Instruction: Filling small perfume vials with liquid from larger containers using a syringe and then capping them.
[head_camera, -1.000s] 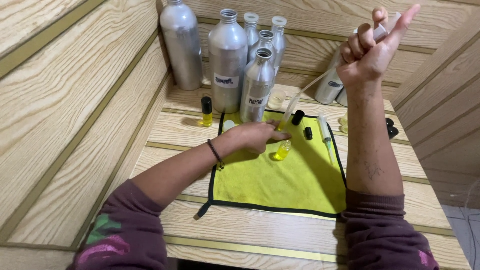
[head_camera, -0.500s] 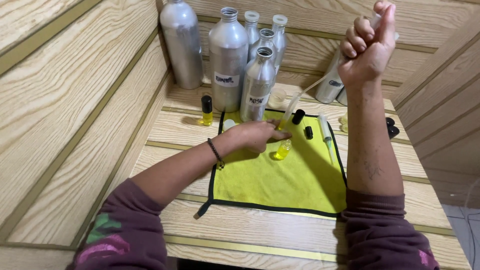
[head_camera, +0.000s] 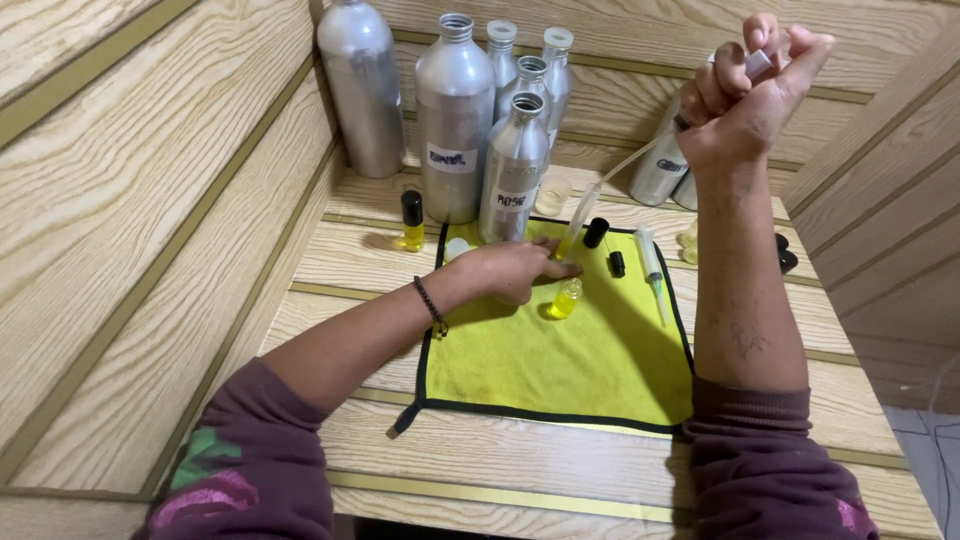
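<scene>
My right hand is raised high and clenched on the top of a long clear syringe, thumb on its plunger. The syringe slants down left toward a small bottle that my left hand steadies on the yellow cloth; that bottle is mostly hidden by the fingers. A small clear vial of yellow liquid stands just right of my left hand. Two black caps lie behind it, and a second syringe rests on the cloth's right side.
Several tall aluminium bottles stand along the back wall, one more behind my right wrist. A black-capped vial of yellow liquid stands left of the cloth. Wooden panel walls enclose the wooden shelf on the left and back.
My right hand's fingers have closed from extended to a fist over the syringe top, with the thumb pressing down. My left hand has stayed in place.
</scene>
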